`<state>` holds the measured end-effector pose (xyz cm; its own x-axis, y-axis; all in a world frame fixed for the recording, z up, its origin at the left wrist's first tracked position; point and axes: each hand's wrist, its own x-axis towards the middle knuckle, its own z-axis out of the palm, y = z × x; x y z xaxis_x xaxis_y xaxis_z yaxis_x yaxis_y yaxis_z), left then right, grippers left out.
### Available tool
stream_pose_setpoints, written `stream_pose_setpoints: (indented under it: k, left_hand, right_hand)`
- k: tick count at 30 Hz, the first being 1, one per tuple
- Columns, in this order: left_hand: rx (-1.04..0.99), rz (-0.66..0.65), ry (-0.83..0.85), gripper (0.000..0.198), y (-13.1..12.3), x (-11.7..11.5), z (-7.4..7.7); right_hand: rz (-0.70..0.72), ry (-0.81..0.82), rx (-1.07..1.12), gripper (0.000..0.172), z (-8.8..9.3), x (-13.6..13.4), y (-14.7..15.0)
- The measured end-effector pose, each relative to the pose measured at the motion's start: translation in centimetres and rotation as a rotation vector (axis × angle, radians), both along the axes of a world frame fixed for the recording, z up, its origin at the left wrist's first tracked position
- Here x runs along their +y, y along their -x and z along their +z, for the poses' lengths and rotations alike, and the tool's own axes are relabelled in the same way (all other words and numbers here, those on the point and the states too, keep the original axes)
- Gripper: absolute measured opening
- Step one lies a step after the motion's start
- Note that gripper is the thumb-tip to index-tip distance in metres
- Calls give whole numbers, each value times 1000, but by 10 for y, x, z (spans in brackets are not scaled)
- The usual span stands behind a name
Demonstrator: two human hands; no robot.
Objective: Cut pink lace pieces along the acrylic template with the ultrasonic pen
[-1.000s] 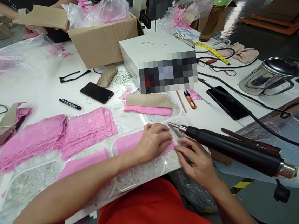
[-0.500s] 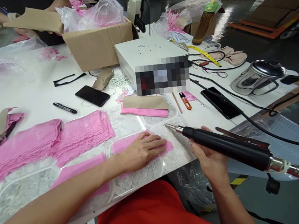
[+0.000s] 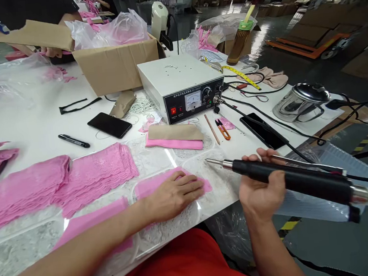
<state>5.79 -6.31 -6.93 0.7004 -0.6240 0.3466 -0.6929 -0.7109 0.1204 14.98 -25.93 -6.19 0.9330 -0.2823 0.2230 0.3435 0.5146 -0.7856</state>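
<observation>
My left hand point(image 3: 176, 194) lies flat with fingers stretched out on a pink fabric piece point(image 3: 151, 183) near the table's front edge. A second pink piece point(image 3: 96, 213) lies partly under my left forearm. My right hand point(image 3: 262, 187) holds a black handheld ultrasonic welder point(image 3: 292, 182), thumb on the near side and fingers behind. Its pointed metal tip aims left, just right of the pink piece and apart from it. Two stacks of lace-edged pink fabric, a left stack point(image 3: 25, 183) and a right stack point(image 3: 99, 172), lie to the left.
Behind stands a control box point(image 3: 179, 84) with a dial. Around it are a carton point(image 3: 115, 64), phone point(image 3: 110, 124), marker point(image 3: 73, 141), orange thread snips point(image 3: 222, 130), second phone point(image 3: 263, 130) under a cable, and a glass pot point(image 3: 300, 100). Another person's hand point(image 3: 52, 51) is by the carton.
My right hand has shifted along the welder's body and turned, with the thumb now over its near side. The tool looks more level. My left hand stays on the pink piece.
</observation>
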Motion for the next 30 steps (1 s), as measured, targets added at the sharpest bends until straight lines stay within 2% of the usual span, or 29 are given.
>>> stream_pose_setpoints:
  k: [4,9,21,30]
  left_hand:
    - [3,-7,-14,35,0,0,0]
    - [6,-3,-46,36,0,-1,1]
    - [10,-3,-92,36,0,-2,5]
    - [-2,-2,-101,36,0,-2,5]
  right_hand:
    - [-32,7,-55,33,11,-23,-2]
    - [52,111,-100,25,16,-41,4]
    - [181,166,-125,17,12,-33,9]
    - [198,175,-138,15,11,-32,10]
